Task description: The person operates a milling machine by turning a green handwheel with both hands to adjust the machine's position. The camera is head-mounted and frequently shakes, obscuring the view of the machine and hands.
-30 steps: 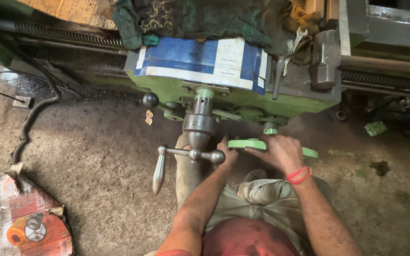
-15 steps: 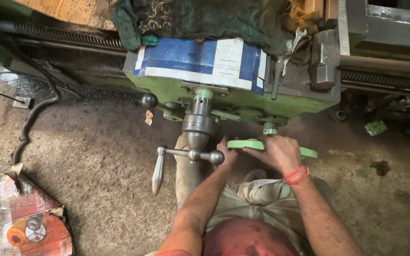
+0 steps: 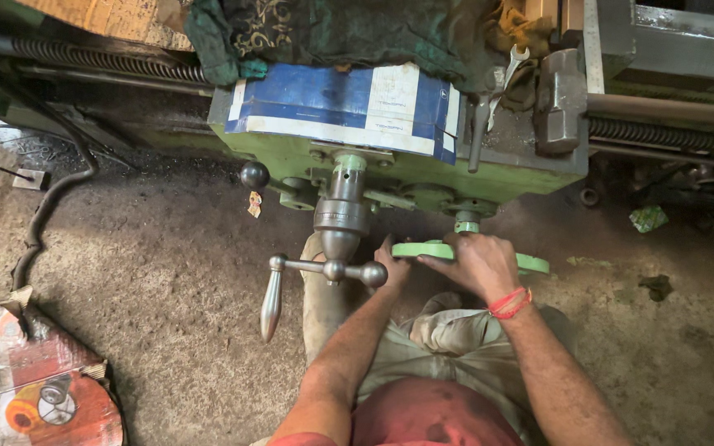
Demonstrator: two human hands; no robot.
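Head view | right hand [image 3: 479,263] grip closed on green handwheel [image 3: 530,264] | left hand [image 3: 392,268] grip clasps crank handle [image 3: 324,268]

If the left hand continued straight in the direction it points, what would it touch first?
Probably the green machine body. The left hand points up between the steel crank handle and green handwheel; depth is unclear.

Counted: two hands, left [image 3: 392,266] and right [image 3: 479,263]. One green handwheel [image 3: 530,264]. One steel crank handle [image 3: 324,268]. One black ball knob [image 3: 254,175]. One spanner [image 3: 512,63]. One blue-and-white sheet [image 3: 345,103]. One dark green cloth [image 3: 340,29]. One red wristband [image 3: 510,302].
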